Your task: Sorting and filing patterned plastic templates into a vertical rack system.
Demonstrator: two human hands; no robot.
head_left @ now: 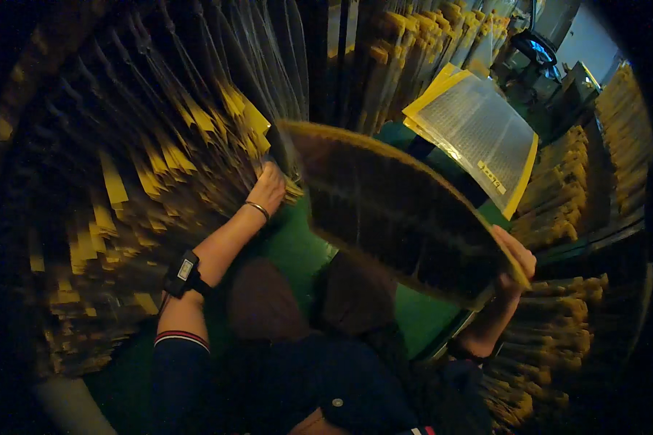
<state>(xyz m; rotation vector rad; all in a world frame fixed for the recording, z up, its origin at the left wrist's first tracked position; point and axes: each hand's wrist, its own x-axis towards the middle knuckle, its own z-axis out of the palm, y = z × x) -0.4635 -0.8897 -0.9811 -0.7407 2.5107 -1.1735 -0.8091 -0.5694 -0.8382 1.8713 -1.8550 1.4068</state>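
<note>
- Two bare hands on my feed, both busy at about the same height.
- Right hand [514, 254]: I've got its fingers closed over the right end of a big dark sheet [399, 210] with a yellowish edge. That's a proper grip, though the thumb is hard to make out.
- The dark sheet is tilted and bowed in front of the body, spanning the gap from the right hand to the hanging sleeves [196, 87] on the left.
- Left hand [268, 187]: it's up against the yellow edges [247, 119] at the bottom of those clear sleeves, fingers curled. Can't tell whether it's actually pinching one. The sheet's left edge is just beside it.
- Left wrist wears a bracelet [257, 209], and a black device [184, 274] is strapped further up the forearm.
- Beyond the dark sheet I see a yellow-edged stack [479, 127] lying at a slant, clear-looking on top, with a small label [491, 176].
- More yellow-edged bundles [551, 341] pack the right side, pretty dim.
</note>
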